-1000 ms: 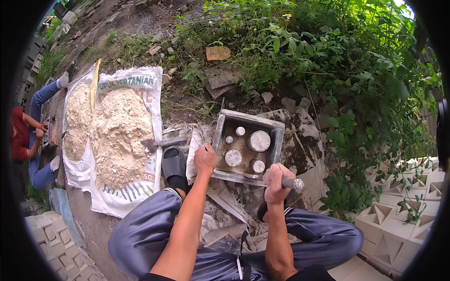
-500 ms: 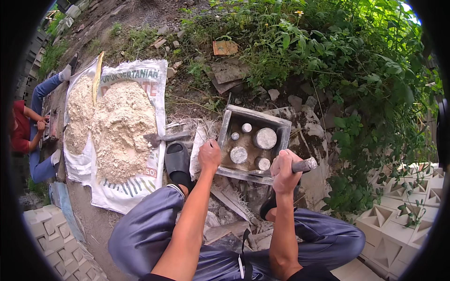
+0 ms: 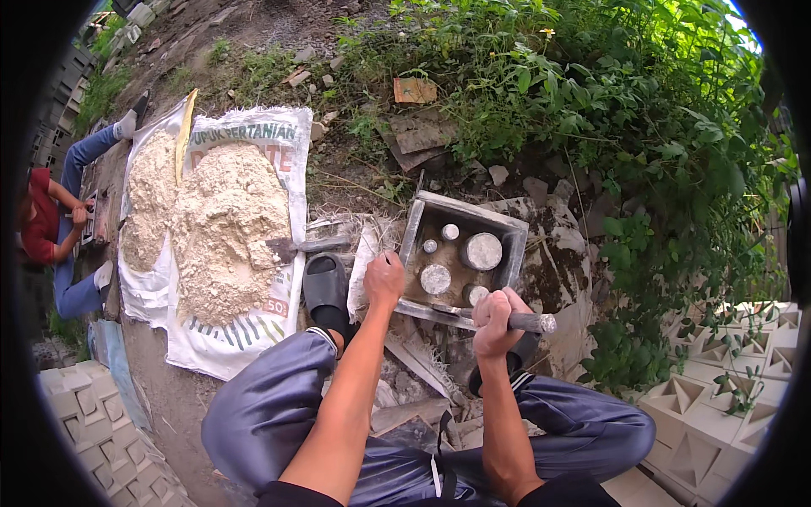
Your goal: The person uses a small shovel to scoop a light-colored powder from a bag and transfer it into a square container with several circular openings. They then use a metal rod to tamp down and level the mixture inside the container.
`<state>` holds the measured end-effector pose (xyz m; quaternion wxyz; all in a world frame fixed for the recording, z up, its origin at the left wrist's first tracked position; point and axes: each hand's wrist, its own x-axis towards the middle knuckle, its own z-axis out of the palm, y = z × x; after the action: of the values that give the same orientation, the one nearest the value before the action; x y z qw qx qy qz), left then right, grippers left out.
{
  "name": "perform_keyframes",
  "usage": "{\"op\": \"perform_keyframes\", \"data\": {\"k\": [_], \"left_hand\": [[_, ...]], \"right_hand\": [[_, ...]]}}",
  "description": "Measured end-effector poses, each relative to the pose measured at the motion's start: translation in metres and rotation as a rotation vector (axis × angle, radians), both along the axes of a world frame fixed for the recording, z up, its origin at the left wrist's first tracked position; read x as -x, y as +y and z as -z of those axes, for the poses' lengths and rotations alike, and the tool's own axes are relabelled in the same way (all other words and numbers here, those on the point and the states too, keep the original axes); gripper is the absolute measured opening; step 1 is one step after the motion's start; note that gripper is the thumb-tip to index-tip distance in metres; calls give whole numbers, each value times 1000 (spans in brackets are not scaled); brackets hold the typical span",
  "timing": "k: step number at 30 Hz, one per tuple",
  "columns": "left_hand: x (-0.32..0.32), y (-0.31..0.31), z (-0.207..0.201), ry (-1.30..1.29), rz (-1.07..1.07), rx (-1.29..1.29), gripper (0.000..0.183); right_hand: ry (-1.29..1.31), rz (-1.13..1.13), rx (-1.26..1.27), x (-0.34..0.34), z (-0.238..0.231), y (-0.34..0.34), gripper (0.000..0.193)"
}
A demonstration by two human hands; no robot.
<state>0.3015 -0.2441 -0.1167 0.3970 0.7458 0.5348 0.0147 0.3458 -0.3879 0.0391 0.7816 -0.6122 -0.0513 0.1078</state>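
A grey box-shaped mould [image 3: 515,245] sits on the ground before me, with sandy fill at its bottom. Several round pale cylinders stand in it, the largest [image 3: 482,251] toward the right wall. My right hand [image 3: 497,321] is wrapped round the thick round handle [image 3: 534,323] of a trowel-like tool. Its thin blade [image 3: 451,311] points left along the mould's near wall, and the hand partly covers one cylinder [image 3: 476,294]. Beside the mould's left wall, my left hand [image 3: 384,279] is closed; what it holds, if anything, is hidden.
Pale sandy powder [image 3: 232,220] is heaped on white sacks [image 3: 297,169] at left, a trowel [image 3: 317,244] lying at its edge. Another person [image 3: 63,220] sits at far left. Patterned blocks [image 3: 718,372] stand right and lower left; green plants [image 3: 642,127] grow behind.
My right hand has moved left and a little nearer to me with the tool, now covering part of the near cylinder. The left hand stays beside the mould. The whole view has shifted slightly.
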Motion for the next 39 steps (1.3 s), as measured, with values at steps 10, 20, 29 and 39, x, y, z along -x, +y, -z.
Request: {"op": "perform_keyframes", "data": {"k": [10, 20, 29, 39], "left_hand": [[2, 0, -1, 34, 7, -8, 45], [0, 3, 6, 47, 22, 2, 47], [-2, -5, -2, 32, 17, -4, 45], [-5, -2, 5, -12, 90, -35, 45]], "right_hand": [[-95, 46, 147, 7, 5, 14, 36], [-37, -145, 155, -3, 50, 16, 36], [-122, -123, 137, 0, 75, -5, 36], [-39, -57, 36, -11, 39, -24, 35]]}}
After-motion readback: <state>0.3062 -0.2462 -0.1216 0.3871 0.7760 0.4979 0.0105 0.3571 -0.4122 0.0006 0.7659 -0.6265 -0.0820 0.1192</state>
